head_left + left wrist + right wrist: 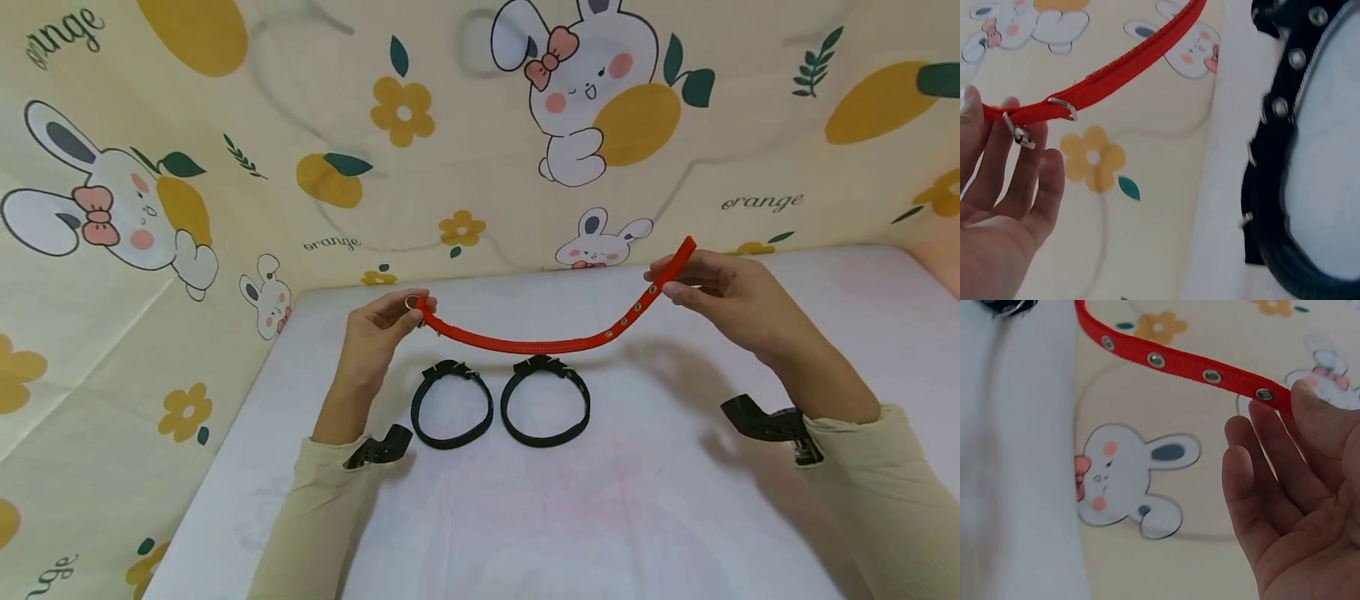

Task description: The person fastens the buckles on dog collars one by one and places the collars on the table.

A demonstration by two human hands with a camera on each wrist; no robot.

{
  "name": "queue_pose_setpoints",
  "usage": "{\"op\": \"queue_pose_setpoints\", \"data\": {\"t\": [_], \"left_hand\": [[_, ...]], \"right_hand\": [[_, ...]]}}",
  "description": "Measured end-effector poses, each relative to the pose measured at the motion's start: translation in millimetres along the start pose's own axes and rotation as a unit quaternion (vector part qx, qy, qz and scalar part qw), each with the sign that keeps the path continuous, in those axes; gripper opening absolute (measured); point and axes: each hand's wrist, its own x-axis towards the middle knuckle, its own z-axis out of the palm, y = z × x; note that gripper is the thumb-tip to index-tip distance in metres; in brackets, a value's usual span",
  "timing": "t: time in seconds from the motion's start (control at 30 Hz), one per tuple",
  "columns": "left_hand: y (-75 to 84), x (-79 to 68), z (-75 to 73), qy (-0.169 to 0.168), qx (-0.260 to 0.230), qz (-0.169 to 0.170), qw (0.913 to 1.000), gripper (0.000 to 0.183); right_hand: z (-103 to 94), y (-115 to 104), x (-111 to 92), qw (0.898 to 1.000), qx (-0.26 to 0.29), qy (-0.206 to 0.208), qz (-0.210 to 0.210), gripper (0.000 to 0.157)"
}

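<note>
A red pet collar (525,346) hangs in a shallow curve between both hands, above the white table. My left hand (377,333) pinches its buckle end between thumb and fingers; the metal buckle (1063,108) and a small ring fitting (1022,136) show in the left wrist view. The other end, with several metal eyelets (1211,376), is pinched by my right hand (738,300), higher than the left. Below the strap, two black collars (452,443) (545,442) lie buckled into loops, side by side on the table.
The white table (525,517) runs back to a cream cloth backdrop (450,183) printed with rabbits, oranges and flowers. A black wrist mount (378,447) sticks out by the left cuff, and another (765,421) by the right.
</note>
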Motion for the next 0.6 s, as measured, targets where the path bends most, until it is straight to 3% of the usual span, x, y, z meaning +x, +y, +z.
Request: {"op": "queue_pose_setpoints", "data": {"t": [0.33,0.6], "left_hand": [[15.4,-7.8,19.3,-0.011,-0.034,0.029,0.9989,0.03],[23.7,-14.1,34.1,0.002,-0.064,0.019,0.9978,0.037]], "right_hand": [[7.2,-22.2,-10.8,0.999,-0.001,0.008,-0.033,0.033],[19.6,-36.7,-17.7,0.998,0.029,0.022,-0.057,0.029]]}}
